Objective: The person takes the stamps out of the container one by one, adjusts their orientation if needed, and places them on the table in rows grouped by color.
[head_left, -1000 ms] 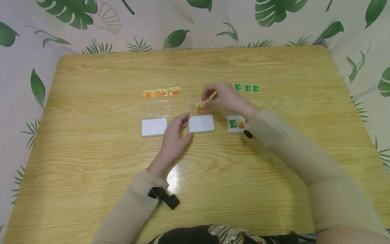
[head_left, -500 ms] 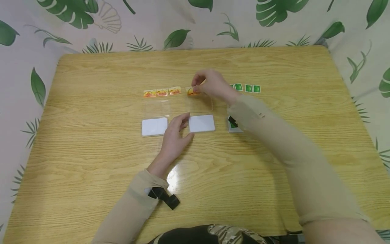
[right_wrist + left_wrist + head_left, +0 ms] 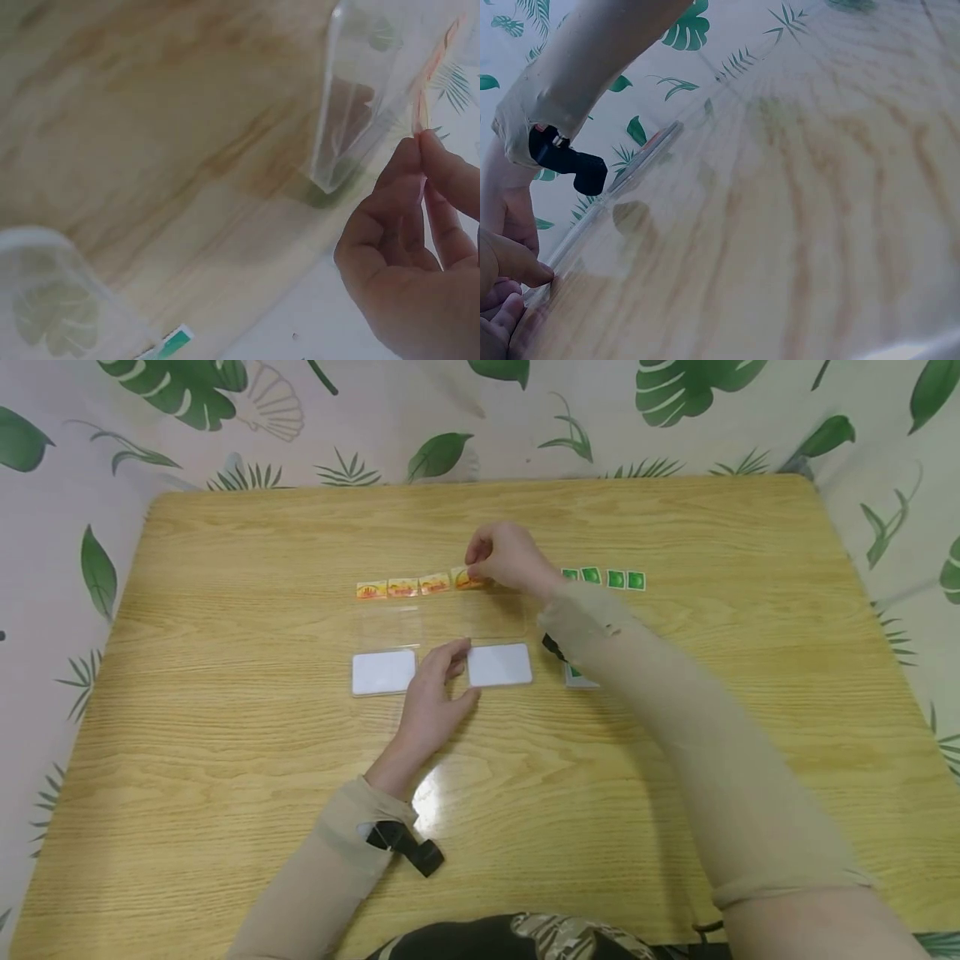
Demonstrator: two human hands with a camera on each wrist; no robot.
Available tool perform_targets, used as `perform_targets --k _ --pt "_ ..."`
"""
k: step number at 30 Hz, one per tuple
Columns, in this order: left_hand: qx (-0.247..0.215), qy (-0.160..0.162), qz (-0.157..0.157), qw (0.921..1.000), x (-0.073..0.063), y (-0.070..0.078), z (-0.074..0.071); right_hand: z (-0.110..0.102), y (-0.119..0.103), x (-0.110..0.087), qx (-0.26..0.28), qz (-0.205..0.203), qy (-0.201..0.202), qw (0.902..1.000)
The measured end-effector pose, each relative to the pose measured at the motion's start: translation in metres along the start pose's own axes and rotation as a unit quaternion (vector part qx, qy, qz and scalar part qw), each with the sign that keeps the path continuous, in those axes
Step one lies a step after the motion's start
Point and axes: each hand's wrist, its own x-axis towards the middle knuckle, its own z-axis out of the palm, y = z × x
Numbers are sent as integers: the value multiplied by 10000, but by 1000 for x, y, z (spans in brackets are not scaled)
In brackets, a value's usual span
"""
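My right hand (image 3: 510,556) pinches a small yellow-orange printed card (image 3: 463,578) between thumb and index finger, at the right end of a row of similar cards (image 3: 402,587). The right wrist view shows this held card (image 3: 431,75) almost edge-on, its lower end at the fingertips (image 3: 431,142). With thumb and fingers at its two left corners, my left hand (image 3: 435,689) holds the middle white flat case (image 3: 500,665). A clear plastic lid (image 3: 493,614) lies just behind that case. In the left wrist view, the left thumb (image 3: 529,270) presses along a clear edge.
Left of my left hand lies another white case (image 3: 383,672), a clear lid (image 3: 390,625) behind it. Several small green cards (image 3: 616,579) are lined up at the back right. A third case (image 3: 581,680) bearing a green piece is mostly hidden under my right forearm.
My right hand has carried the yellow-orange card back and left, from over the middle clear lid to the end of the yellow row. The left hand keeps its place.
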Motion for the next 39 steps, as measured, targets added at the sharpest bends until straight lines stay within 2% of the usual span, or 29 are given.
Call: perform_targets --k 9,18,30,39 --pt "-16 3 0 10000 0 -2 0 6 -5 3 -755 -125 119 9970" --pt "16 -9 16 10000 1 -1 0 9 -2 6 -1130 -98 139 9934" --pt "-9 24 13 10000 1 -2 0 12 -2 8 -1219 -104 71 9925" --pt "-7 26 24 10000 1 -1 0 9 -4 8 -1396 53 -167 9900"
